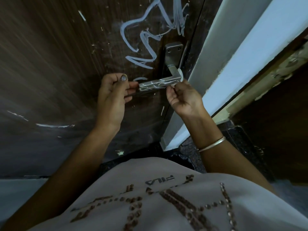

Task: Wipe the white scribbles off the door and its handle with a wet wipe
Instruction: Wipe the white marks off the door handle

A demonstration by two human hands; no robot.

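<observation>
Pinching the free end of the metal handle (160,84) on the dark door (66,64), the left hand (113,95) steadies it; the right hand (182,97) clamps a wet wipe (180,74) around the bend. White scribbles (146,39) cover door and lever.

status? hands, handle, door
Left hand pinching lever tip. Right hand holds wipe at handle bend. Scribbles remain on door, handle. Nothing blocking.

scribbles (146,35) above handle (160,84), on door (66,64)
</observation>
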